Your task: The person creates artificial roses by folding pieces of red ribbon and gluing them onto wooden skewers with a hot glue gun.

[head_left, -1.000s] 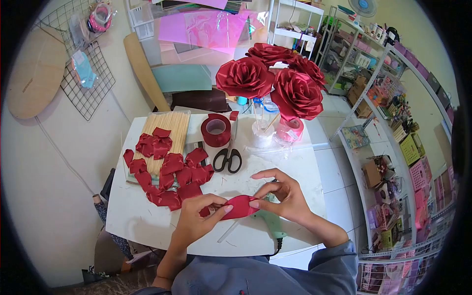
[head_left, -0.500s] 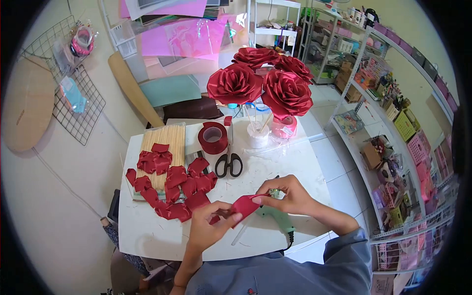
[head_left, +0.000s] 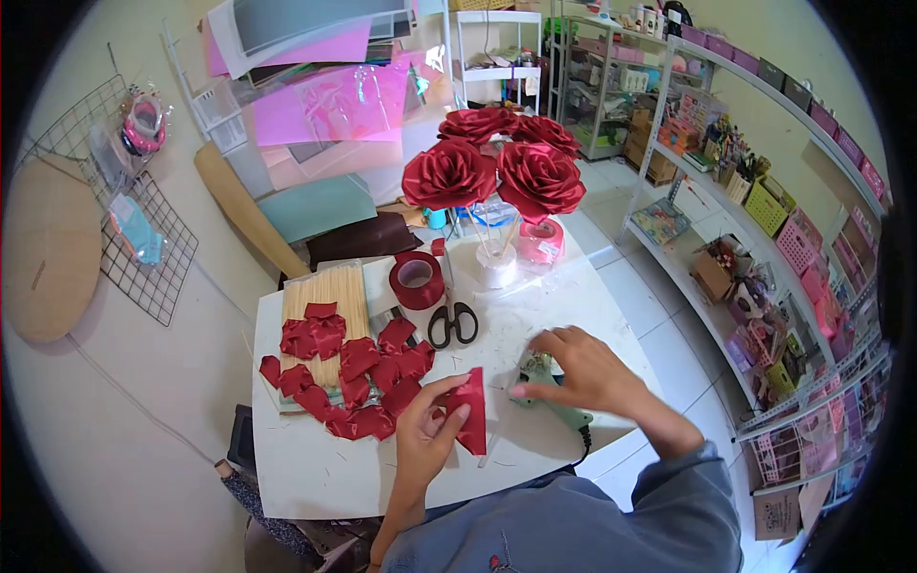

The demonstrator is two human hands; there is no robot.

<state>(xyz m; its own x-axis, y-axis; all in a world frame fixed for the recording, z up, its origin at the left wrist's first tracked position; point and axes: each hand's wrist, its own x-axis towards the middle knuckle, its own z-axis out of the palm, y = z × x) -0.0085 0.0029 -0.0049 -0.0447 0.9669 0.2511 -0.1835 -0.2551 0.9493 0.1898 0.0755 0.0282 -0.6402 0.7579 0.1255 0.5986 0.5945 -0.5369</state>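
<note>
My left hand pinches a red satin ribbon piece upright between thumb and fingers, above the front of the table. To its right, my right hand is spread over a pale green hot glue gun, thumb and fingers apart. Whether it touches the glue gun is hidden by the hand. Left of my left hand lie several shaped red ribbon petals, some on a bundle of wooden sticks. Black-handled scissors and a red ribbon roll lie further back.
Several red ribbon roses on sticks stand in a white holder at the back of the white table. A pink roll sits beside it. Loaded shelves line the right side.
My right hand has let go of the ribbon piece and moved right over the glue gun, opening. My left hand now holds the piece alone, turned upright. The view has shifted slightly.
</note>
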